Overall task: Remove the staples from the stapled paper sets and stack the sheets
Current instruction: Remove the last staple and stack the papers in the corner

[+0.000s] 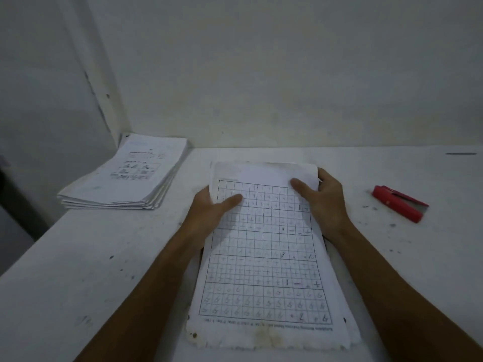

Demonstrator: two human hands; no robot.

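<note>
A thick set of gridded worksheets (264, 257) lies on the white table in front of me, its near edge frayed and stained. My left hand (209, 212) grips its left edge, thumb lying on the top sheet and fingers tucked under. My right hand (324, 197) grips the far right corner, thumb on top and fingers curled round the edge. A red staple remover (400, 203) lies on the table to the right, apart from both hands.
A stack of printed paper sets (125, 178) sits at the table's (104, 257) back left corner against the wall. The left table edge drops off near it. Small dark specks dot the surface around the staple remover.
</note>
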